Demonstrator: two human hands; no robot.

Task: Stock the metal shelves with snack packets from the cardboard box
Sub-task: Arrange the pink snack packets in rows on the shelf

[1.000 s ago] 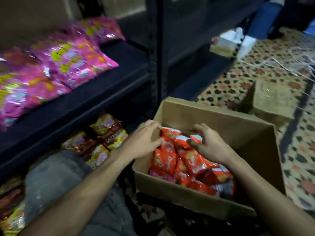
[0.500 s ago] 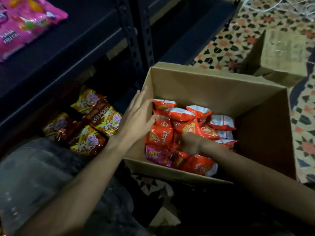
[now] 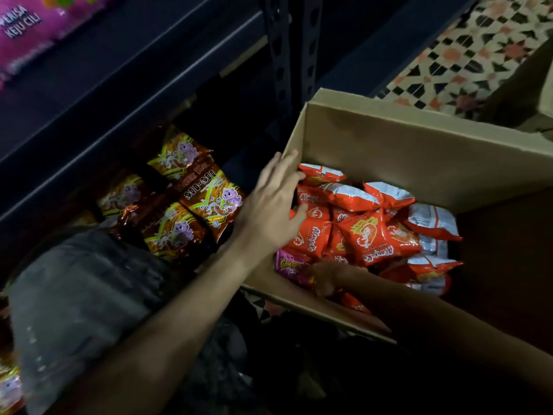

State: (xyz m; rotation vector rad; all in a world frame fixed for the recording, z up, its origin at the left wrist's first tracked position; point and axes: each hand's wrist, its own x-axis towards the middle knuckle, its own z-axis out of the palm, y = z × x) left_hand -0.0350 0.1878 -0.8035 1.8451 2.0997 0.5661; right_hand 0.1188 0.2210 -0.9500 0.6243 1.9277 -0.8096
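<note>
An open cardboard box sits on the floor, filled with several orange-red snack packets and a pink packet at its near left corner. My left hand lies flat with straight fingers over the box's left wall, thumb touching a packet. My right hand reaches down among the packets by the pink one; its fingers are buried and hidden. The dark metal shelves stand to the left.
Brown packets with a cat picture lie on the bottom shelf. Pink packets lie on the shelf above. A black upright post stands behind the box. My grey-clad knee is at the lower left. Patterned floor and another box are at the right.
The view has dropped and come closer to the box. My right hand has pushed deeper among the packets at the near left corner. My left hand stays on the box's left wall.
</note>
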